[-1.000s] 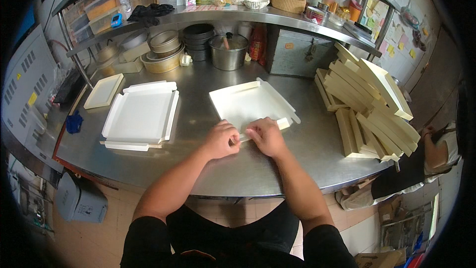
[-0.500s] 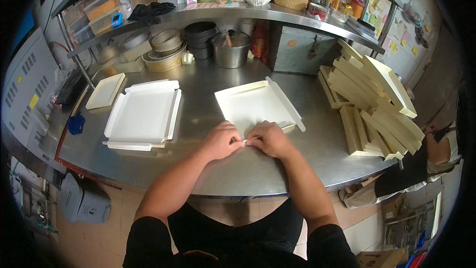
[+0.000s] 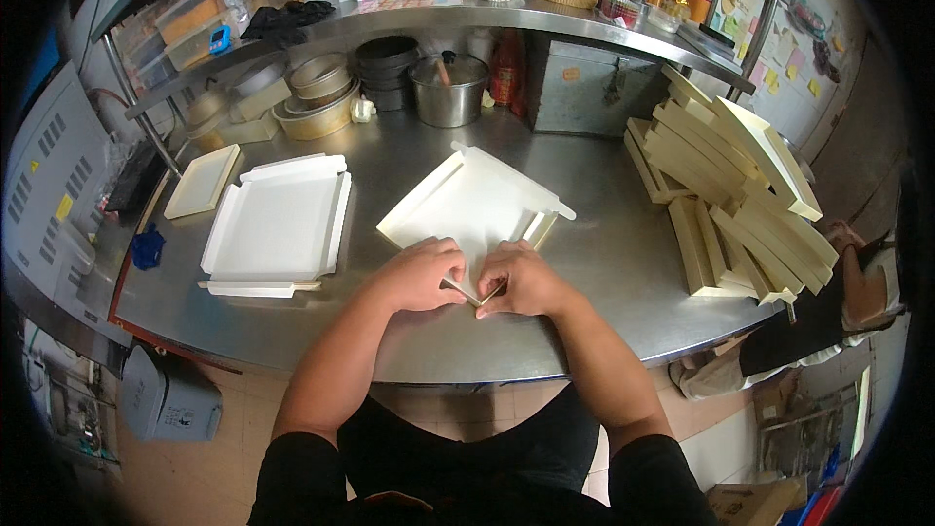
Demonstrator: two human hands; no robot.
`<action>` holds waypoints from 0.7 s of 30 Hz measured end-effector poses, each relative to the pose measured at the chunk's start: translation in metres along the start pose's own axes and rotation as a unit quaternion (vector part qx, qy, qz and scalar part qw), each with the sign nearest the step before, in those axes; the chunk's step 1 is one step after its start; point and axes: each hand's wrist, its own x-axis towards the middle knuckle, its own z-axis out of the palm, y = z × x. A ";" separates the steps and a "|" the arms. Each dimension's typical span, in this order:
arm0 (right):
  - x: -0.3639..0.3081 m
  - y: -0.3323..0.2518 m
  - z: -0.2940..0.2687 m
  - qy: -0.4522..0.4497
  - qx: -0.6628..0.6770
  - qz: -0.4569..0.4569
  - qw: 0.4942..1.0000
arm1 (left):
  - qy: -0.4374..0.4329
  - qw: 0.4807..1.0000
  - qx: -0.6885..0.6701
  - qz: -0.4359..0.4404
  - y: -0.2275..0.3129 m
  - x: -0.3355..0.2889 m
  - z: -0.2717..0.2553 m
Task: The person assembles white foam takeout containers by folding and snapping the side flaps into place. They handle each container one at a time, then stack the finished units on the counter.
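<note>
A white cardboard tray [image 3: 466, 197], partly folded, lies turned cornerwise on the steel table in front of me. Its near corner is pinched between my hands. My left hand [image 3: 425, 275] grips the left wall by that corner, fingers bent over the edge. With thumb and fingers closed, my right hand [image 3: 514, 278] holds the right side of the same corner. The far right wall lies flat outward, while the far left wall looks raised. To the left rests a second white cardboard tray [image 3: 278, 224] with its flaps partly spread, touched by neither hand.
Folded cream trays [image 3: 726, 170] are piled at the right. A small cream tray [image 3: 203, 181] and a blue crumpled item [image 3: 148, 246] lie at the left. Behind stand a lidded pot [image 3: 448, 97], round pans and a grey metal box [image 3: 596, 88], under a loaded shelf. Another person [image 3: 862, 282] is at far right.
The tray between my hands has turned so one corner points at me. Both hands have shifted onto that corner, and its near walls now stand up there.
</note>
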 end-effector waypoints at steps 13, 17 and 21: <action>0.003 0.011 0.003 0.016 0.042 -0.032 0.998 | 0.000 0.994 0.109 0.002 0.001 0.000 -0.002; 0.002 0.013 0.003 0.028 0.037 -0.054 0.997 | 0.009 0.992 0.107 -0.062 -0.003 -0.002 -0.009; 0.001 0.009 -0.003 0.023 0.043 -0.062 0.997 | 0.004 0.994 0.106 -0.040 -0.007 -0.001 -0.007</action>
